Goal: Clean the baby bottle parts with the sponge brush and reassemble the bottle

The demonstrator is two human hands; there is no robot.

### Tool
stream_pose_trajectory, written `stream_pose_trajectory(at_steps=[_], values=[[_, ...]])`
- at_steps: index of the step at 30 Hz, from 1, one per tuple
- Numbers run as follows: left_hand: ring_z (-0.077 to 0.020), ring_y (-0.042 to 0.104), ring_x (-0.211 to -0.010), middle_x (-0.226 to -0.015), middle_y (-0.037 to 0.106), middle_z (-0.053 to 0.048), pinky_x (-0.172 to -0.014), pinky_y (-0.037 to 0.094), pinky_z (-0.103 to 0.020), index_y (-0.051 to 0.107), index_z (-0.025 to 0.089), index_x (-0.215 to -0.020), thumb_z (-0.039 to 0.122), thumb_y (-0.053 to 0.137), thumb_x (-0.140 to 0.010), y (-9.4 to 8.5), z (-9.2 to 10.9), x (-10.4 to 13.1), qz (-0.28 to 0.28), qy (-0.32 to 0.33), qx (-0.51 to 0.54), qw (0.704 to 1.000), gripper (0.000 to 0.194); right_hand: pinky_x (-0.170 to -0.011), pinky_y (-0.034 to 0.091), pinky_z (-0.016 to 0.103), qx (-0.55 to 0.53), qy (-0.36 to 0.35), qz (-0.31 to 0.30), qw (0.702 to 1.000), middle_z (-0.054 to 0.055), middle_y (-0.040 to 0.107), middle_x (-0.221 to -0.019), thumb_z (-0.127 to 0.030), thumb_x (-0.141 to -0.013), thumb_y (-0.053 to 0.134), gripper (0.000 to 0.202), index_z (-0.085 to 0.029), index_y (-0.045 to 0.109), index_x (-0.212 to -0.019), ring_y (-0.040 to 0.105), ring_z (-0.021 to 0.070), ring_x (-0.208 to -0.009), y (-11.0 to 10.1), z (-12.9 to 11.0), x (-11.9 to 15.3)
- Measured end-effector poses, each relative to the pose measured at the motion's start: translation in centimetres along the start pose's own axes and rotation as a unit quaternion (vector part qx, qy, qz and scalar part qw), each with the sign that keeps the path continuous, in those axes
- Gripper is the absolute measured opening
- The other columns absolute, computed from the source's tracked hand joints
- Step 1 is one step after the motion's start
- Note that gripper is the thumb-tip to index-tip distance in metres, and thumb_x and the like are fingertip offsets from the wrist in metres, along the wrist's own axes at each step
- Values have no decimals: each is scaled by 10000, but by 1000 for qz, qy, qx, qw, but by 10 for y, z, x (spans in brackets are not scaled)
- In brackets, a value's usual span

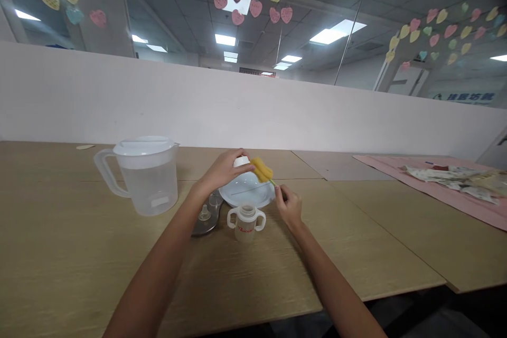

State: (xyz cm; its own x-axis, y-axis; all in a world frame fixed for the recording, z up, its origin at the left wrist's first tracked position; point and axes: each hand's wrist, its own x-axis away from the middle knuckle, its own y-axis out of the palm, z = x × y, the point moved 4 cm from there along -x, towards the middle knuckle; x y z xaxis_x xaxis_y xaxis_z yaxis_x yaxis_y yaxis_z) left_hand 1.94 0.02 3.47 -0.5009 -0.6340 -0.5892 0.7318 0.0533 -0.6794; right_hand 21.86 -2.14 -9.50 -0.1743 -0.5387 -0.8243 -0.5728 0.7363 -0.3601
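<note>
while the left hand (228,167) grips a round white plastic cap (241,161) in its fingers, the right hand (290,207) pinches the thin green handle of a yellow sponge brush (261,170). the sponge end points to ten o'clock, right beside the cap; whether it reaches inside, i cannot tell. both hands are above a shallow, round white bowl (253,198) on the pale wooden bench (237,290). from the small, translucent two-handled bottle (244,231), which stands upright and uncapped, the bowl lies at twelve o'clock, a dark grey tray (204,228) holding a clear teat (204,214) at ten, just beside, and a large, translucent plastic jug (148,182) farther out at ten.
</note>
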Motion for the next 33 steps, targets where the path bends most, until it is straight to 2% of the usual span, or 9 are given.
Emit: stream_pose_trajectory(at_steps=[3, 6, 9, 12, 15, 18, 24, 29, 33], values=[[-169, 526, -805, -881, 579, -19, -723, 390, -277, 527, 180, -881, 490, 407, -861, 5, 2, 2, -29, -4, 5, 1000, 333, -471, 265, 212, -9, 30, 20, 999, -28, 441, -469, -417, -894, 350, 412, -165, 521, -616, 383, 96, -445, -1, 4, -1], [-169, 504, -817, -897, 543, -37, -741, 394, -286, 488, 170, -909, 486, 310, -896, 9, -2, 3, -38, -26, 9, 999, 364, -481, 277, 212, -18, 15, -19, 1000, -27, 450, -486, -419, -893, 350, 406, -163, 541, -643, 392, 96, -450, 3, 2, 0], [-175, 495, -854, -923, 527, -41, -763, 401, -290, 479, 172, -952, 473, 354, -884, 11, -5, 3, -52, -27, 10, 998, 333, -493, 295, 212, -40, -2, -56, 998, -18, 478, -518, -414, -898, 342, 399, -161, 558, -678, 407, 98, -464, 8, 0, 2], [-181, 506, -881, -950, 538, -38, -777, 412, -295, 489, 188, -1001, 461, 414, -860, 7, -4, 3, -61, -27, 21, 998, 316, -490, 302, 210, -51, 12, -39, 998, -16, 484, -519, -427, -897, 339, 406, -161, 557, -682, 412, 103, -476, 6, 3, 1], [-194, 524, -930, -1030, 547, -42, -803, 426, -307, 488, 205, -1073, 398, 545, -792, 3, -4, 4, -48, -33, 32, 998, 345, -495, 310, 209, -58, 25, -6, 998, -17, 483, -515, -430, -896, 342, 405, -163, 545, -670, 417, 106, -489, 4, 7, 0], [-207, 536, -974, -1112, 544, -50, -838, 435, -326, 485, 210, -1129, 286, 642, -704, 2, -5, 3, -34, -26, 34, 999, 459, -499, 306, 209, -58, 11, -22, 998, -22, 467, -512, -415, -898, 343, 395, -164, 541, -666, 403, 102, -485, 5, 5, 1], [-200, 534, -1032, -1134, 561, -45, -909, 426, -342, 531, 210, -1104, 146, 633, -663, -1, -4, 1, 6, 7, 55, 998, 457, -505, 312, 211, -61, 15, -27, 998, -21, 468, -525, -419, -899, 350, 394, -163, 539, -666, 409, 101, -489, 6, 3, 2], [-192, 557, -1015, -1147, 553, -53, -879, 467, -338, 533, 203, -1062, 213, 670, -662, -4, 5, 3, 11, -15, 155, 988, 423, -493, 312, 214, -49, 6, -11, 999, -17, 482, -520, -411, -901, 347, 394, -163, 548, -670, 409, 102, -478, 3, 2, 2], [-180, 592, -912, -1060, 612, -60, -791, 496, -308, 562, 187, -1063, 349, 664, -704, 0, 10, 4, -37, -53, 175, 982, 407, -513, 329, 222, -44, -58, -13, 997, -4, 503, -528, -357, -895, 385, 351, -162, 563, -663, 420, 100, -476, 2, -5, 6]])
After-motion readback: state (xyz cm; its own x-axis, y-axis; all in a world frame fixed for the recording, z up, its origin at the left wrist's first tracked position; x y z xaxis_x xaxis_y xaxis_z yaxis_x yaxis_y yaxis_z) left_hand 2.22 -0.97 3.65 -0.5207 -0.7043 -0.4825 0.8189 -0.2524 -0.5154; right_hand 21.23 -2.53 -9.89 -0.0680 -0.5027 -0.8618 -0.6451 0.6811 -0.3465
